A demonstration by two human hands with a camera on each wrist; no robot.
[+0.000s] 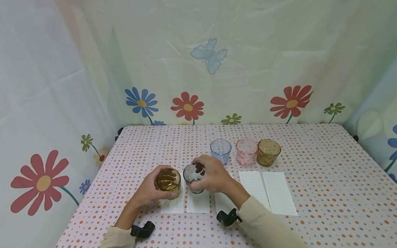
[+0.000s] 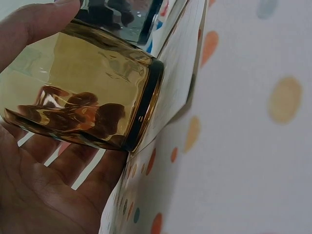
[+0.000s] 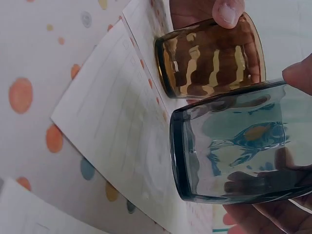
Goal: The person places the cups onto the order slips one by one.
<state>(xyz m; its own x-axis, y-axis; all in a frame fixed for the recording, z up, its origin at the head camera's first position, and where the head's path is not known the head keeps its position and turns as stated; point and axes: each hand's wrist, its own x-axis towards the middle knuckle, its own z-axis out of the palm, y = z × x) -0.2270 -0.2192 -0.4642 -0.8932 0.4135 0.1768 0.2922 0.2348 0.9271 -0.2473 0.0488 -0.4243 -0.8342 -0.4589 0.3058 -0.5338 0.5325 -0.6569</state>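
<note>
Left hand grips amber cup; right hand, grey cup; both at papers; three cups beyond right hand not yet there.

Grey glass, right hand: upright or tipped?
Upright: head view shows the grey glass with its rim on top, base toward the paper, right hand gripping its side.

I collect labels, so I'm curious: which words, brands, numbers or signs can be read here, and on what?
No words, labels, brands, numbers or signs are readable.
White rectangular paper sheets: faint lines and small boxes; any writing is too faint to read.
Held round amber glass cup, round grey glass cup: no lettering visible.
</note>
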